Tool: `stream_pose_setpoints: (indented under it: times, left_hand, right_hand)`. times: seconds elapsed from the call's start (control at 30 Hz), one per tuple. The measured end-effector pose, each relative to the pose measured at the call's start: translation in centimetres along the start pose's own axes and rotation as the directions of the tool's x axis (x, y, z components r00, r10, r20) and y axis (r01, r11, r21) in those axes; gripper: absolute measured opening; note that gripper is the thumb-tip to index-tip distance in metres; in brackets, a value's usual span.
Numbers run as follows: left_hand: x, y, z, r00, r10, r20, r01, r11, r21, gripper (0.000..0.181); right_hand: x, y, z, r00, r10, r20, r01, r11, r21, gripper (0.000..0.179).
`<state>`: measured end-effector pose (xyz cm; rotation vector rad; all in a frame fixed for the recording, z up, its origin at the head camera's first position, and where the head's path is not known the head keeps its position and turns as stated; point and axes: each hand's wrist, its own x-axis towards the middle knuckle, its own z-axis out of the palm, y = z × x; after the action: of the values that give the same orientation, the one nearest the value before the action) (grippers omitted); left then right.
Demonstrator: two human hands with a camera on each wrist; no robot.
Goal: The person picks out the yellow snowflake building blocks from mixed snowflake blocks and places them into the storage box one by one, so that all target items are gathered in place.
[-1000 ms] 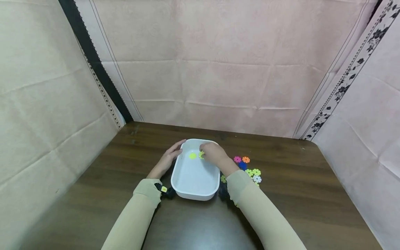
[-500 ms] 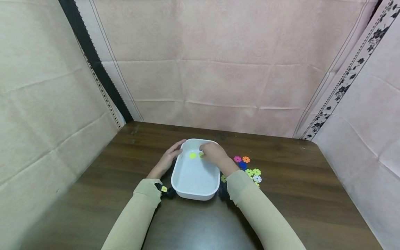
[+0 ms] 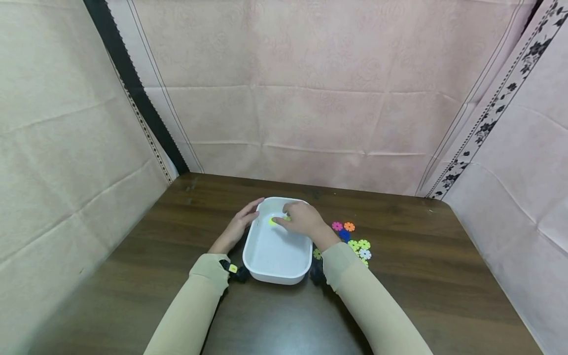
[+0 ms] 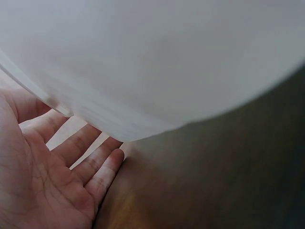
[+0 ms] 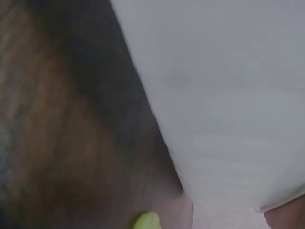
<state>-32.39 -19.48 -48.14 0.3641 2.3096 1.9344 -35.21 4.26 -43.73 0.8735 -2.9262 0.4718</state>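
In the head view a white rectangular tray stands on the table. My left hand is at its far left corner, thumb at the rim. The left wrist view shows that hand's fingers spread, fairly straight, along the tray's outer wall. My right hand reaches over the right rim into the tray's far part, thumb and index finger apart. Near its thumb lies a yellow piece, partly covered. A yellow-green flower-shaped piece shows beside its fingers, mostly hidden. The right wrist view shows mainly the tray's outer side.
Right of the tray, partly behind the right forearm, lie several flower-shaped pieces: pink, orange, blue, yellow-green and pale blue. Pale cloth hangs behind the brown wooden table and at both sides.
My right thumb has moved left, away from the index finger, and now partly covers the yellow piece. The left hand and the tray have stayed put.
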Motion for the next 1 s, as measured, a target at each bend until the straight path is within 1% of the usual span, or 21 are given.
stream_pose_setpoints:
  times: [0.13,0.27,0.47,0.6,0.7,0.77,0.9,1.0]
  left_hand:
    - [-0.1,0.0,0.0,1.0,-0.005,0.002,0.005,1.0,0.002,0.046]
    - [-0.2,-0.3,0.0,1.0,-0.015,-0.01,0.015,1.0,0.002,0.046]
    - [-0.2,-0.5,0.3,1.0,-0.006,0.011,0.006,1.0,-0.007,0.048]
    - [-0.1,-0.3,0.4,1.0,-0.003,0.007,0.003,1.0,-0.005,0.047]
    - [0.0,-0.1,0.3,1.0,-0.001,-0.005,0.001,1.0,-0.007,0.047]
    - [0.0,0.0,0.2,1.0,-0.004,-0.009,0.004,1.0,-0.009,0.047]
    - [0.0,0.1,0.1,1.0,-0.009,0.0,0.009,1.0,-0.014,0.048]
    - [0.0,0.1,0.2,1.0,-0.01,-0.004,0.01,1.0,-0.015,0.048]
  right_hand:
    - [0.0,0.1,0.1,0.998,-0.008,-0.061,0.013,0.996,0.085,0.055]
    - [-0.5,-0.1,-0.1,0.991,-0.026,-0.135,0.05,0.983,0.179,0.049]
    - [-2.1,-0.6,-0.9,0.978,-0.041,-0.204,0.091,0.966,0.24,0.046]
    - [-2.9,-0.9,-1.6,0.962,-0.049,-0.268,0.118,0.961,0.249,0.039]
    - [-3.2,-1.0,-2.1,0.948,-0.066,-0.313,0.15,0.956,0.252,0.032]
    - [-3.3,-0.9,-2.3,0.941,-0.079,-0.329,0.17,0.951,0.258,0.029]
    - [-3.6,-0.6,-2.9,0.938,-0.087,-0.336,0.18,0.949,0.257,0.024]
    - [-4.0,-0.3,-3.3,0.939,-0.092,-0.332,0.182,0.95,0.252,0.024]
